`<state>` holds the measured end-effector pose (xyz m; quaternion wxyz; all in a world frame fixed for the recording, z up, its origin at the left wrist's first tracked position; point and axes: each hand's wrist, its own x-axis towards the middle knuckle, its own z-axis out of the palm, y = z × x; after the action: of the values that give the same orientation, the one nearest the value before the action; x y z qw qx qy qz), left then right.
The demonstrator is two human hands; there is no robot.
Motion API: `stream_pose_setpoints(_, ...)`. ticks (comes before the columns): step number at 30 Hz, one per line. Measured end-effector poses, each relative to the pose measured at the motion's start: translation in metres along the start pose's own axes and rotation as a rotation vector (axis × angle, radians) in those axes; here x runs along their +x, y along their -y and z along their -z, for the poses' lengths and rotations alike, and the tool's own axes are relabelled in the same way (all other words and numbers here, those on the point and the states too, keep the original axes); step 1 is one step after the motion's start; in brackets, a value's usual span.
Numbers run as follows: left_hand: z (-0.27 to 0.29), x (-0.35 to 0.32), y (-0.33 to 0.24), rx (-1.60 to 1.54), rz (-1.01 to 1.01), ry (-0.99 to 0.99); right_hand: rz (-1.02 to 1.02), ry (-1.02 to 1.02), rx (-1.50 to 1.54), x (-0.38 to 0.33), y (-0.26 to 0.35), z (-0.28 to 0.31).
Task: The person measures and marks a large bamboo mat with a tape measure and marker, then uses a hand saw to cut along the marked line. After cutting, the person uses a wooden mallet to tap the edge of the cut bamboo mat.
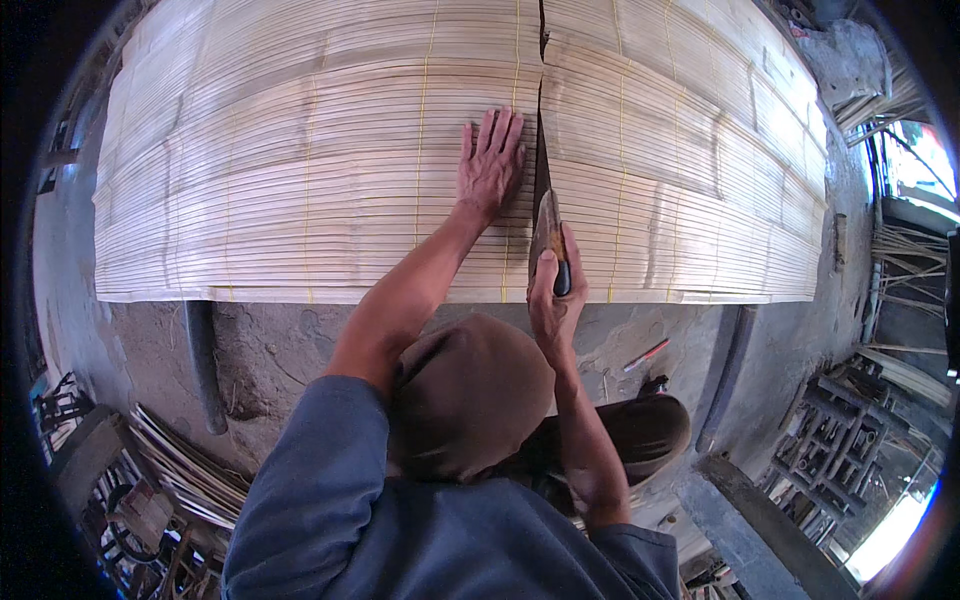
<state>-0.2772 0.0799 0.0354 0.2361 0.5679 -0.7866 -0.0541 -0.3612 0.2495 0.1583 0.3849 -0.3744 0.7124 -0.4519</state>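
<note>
A wide, pale, yellow-stitched slatted mat point(350, 180) lies under the flat left hand point(490, 172); over it the right hand point(552, 312) grips a black-ended, brown-handled tool point(562, 275), its far end indistinct against the mat's dark slit point(543, 45). Before the mat, a brown-clothed knee point(470, 405) hides grey floor point(275, 350).

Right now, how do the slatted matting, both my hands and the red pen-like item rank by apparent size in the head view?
1. Slatted matting
2. Left hand and right hand: too alike to rank
3. Red pen-like item
</note>
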Motion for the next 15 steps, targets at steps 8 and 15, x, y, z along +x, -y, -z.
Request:
stream_pose_setpoints(8, 0.008, -0.002, -0.004, -0.034, 0.038, 0.089, -0.129, 0.179, 0.039, 0.0, 0.014, 0.025)
stream_pose_setpoints(15, 0.006, 0.002, -0.005, 0.018, 0.004, 0.106, -0.08, 0.314, -0.179, 0.005, 0.025, 0.032)
